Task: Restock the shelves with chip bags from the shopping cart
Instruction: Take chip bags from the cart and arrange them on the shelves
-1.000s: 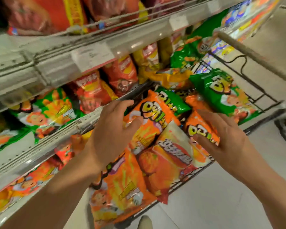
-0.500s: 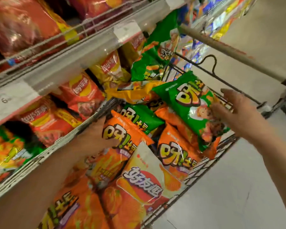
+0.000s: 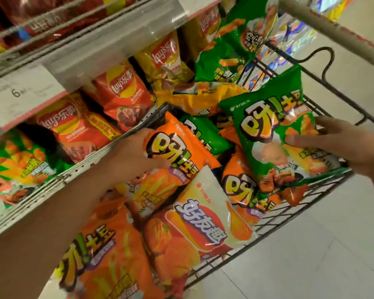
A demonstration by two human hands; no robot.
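On shelf (image 3: 78,169): red Lay's bags (image 3: 121,93); price tag (image 3: 20,93) reads 6.

Even indoor overhead light, fairly bright, slightly warm. Glare streaks on the glossy chip bags (image 3: 272,134) and on the clear shelf edge strip (image 3: 108,46). Motion blur smears the far left shelves and near left corner. Wide-angle bending at edges. Soft shadow under the shopping cart (image 3: 268,236).

the left hand (image 3: 136,152) has its fingers hidden behind the orange bag (image 3: 177,152).
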